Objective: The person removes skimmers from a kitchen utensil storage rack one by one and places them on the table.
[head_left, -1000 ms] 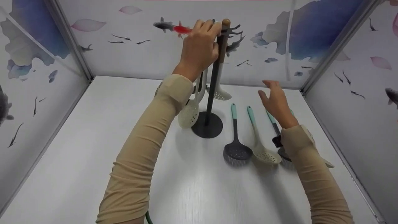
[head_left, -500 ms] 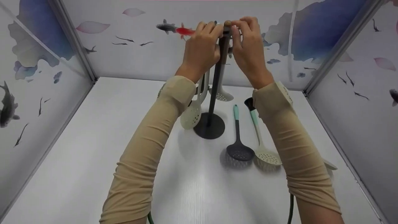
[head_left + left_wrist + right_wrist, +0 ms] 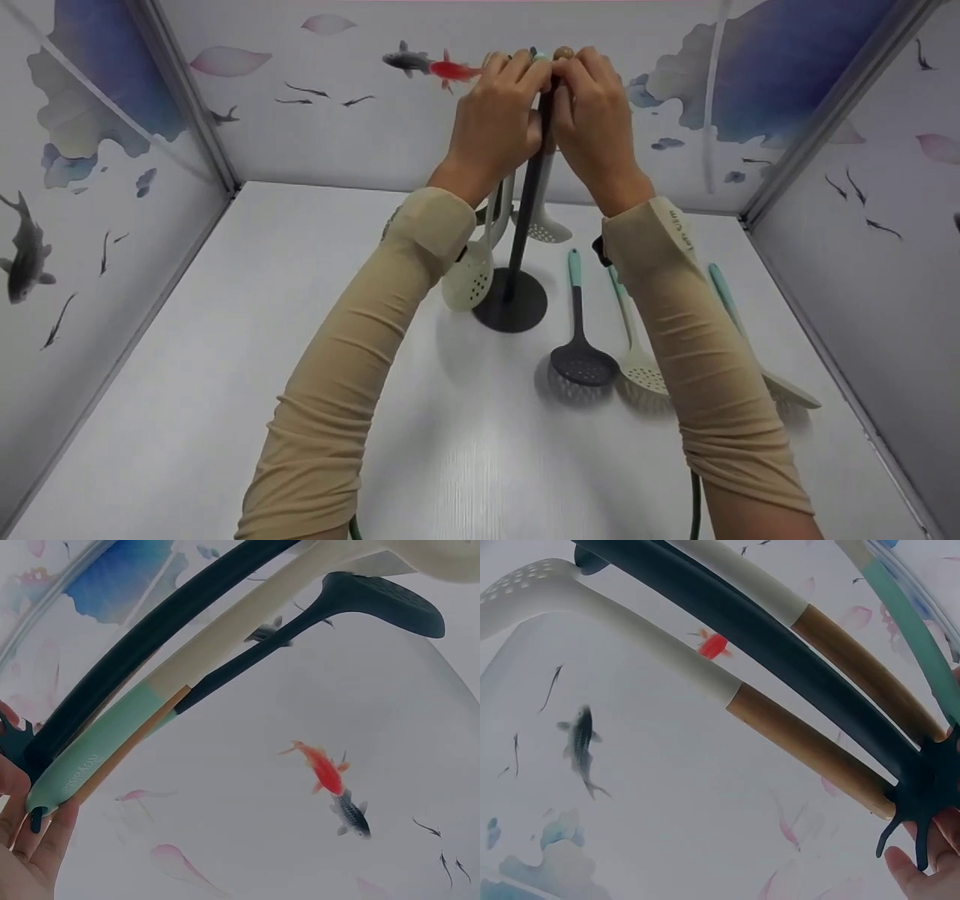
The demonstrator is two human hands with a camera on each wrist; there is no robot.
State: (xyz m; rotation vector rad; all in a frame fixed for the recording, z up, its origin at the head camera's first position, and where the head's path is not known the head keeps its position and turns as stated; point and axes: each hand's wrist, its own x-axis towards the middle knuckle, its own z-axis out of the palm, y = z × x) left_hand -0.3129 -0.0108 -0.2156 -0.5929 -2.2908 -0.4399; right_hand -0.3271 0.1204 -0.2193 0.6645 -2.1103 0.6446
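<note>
Mint handle (image 3: 99, 748) hangs on stand (image 3: 528, 210); your left grip (image 3: 495, 109) clamps stand's top, touching handle's end. Your right grip (image 3: 598, 124) clamps top too. Dark skimmer (image 3: 583, 363) lies on desk (image 3: 450, 450).

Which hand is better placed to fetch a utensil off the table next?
Probably the right hand: the dark skimmer and pale skimmer lie on its side of the stand, whereas the left hand would likely have to reach across.

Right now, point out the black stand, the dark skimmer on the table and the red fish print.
Black stand (image 3: 528, 199), head view: its pole.
Dark skimmer (image 3: 583, 365), head view: perforated bowl.
Red fish print (image 3: 452, 70), head view: its body.
</note>
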